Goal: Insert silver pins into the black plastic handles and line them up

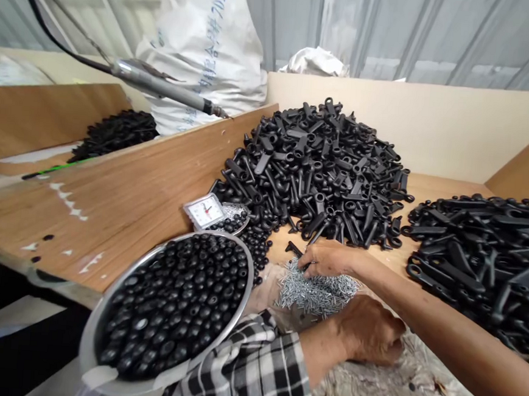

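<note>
Head view: the right hand [328,258] is seen reaching across the worktop [430,189] to the near edge of a big heap [322,166] of black levers. Its fingertips are pinched shut on one small black lever [294,248], which lies flat just left of the fingers and touches the top of a pile of bright screws [316,293]. The screws are spread directly under and in front of that hand.

The left hand [366,331], with a checked sleeve [251,368] behind it, is curled into a loose fist just beside the screws, on crinkled plastic sheet [414,387]; whether anything is held inside cannot be told.

A steel bowl [98,331] filled with black knobs is placed to the left, near the sleeve. A small clock [205,210] is set behind it. A second lever heap [484,252] is piled at the right.
</note>
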`<state>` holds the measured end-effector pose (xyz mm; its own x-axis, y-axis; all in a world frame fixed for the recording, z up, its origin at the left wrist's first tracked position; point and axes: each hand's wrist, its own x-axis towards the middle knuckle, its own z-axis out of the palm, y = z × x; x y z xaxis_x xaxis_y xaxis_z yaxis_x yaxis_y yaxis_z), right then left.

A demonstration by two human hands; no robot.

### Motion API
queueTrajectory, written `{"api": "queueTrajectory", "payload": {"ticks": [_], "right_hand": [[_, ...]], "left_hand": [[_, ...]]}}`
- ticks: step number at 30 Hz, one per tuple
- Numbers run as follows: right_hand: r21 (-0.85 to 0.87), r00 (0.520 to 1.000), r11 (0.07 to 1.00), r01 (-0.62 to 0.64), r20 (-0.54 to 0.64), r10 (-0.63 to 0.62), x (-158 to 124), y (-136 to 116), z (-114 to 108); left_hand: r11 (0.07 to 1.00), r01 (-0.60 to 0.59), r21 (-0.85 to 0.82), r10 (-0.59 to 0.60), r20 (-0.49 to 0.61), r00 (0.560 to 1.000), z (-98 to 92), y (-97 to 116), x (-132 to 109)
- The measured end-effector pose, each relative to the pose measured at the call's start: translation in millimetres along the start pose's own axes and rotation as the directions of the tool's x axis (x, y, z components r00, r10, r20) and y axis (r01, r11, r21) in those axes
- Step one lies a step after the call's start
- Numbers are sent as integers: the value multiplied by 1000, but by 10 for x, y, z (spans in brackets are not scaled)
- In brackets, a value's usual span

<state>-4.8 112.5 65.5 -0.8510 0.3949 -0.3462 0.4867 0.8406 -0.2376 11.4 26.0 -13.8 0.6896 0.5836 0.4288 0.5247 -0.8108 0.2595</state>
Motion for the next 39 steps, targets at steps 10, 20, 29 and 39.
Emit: {"api": "queueTrajectory", "payload": {"ticks": [10,20,29,39], "right_hand": [[673,703,730,118,-576,418,-739,328,-46],[851,792,466,241,-450,412,-1420,42,663],[321,763,944,72,-628,156,-841,4,-288],[-198,982,971,-132,-162,101,825,-244,4]], "left_hand": [[575,371,-729,-620,-93,779,-181,-7,34],[-166,-89,-982,-721,59,691,-291,33,145],[443,505,-741,-597,177,782,-98,108,99],[969,203,-142,-140,361,922,-120,179,58]]}}
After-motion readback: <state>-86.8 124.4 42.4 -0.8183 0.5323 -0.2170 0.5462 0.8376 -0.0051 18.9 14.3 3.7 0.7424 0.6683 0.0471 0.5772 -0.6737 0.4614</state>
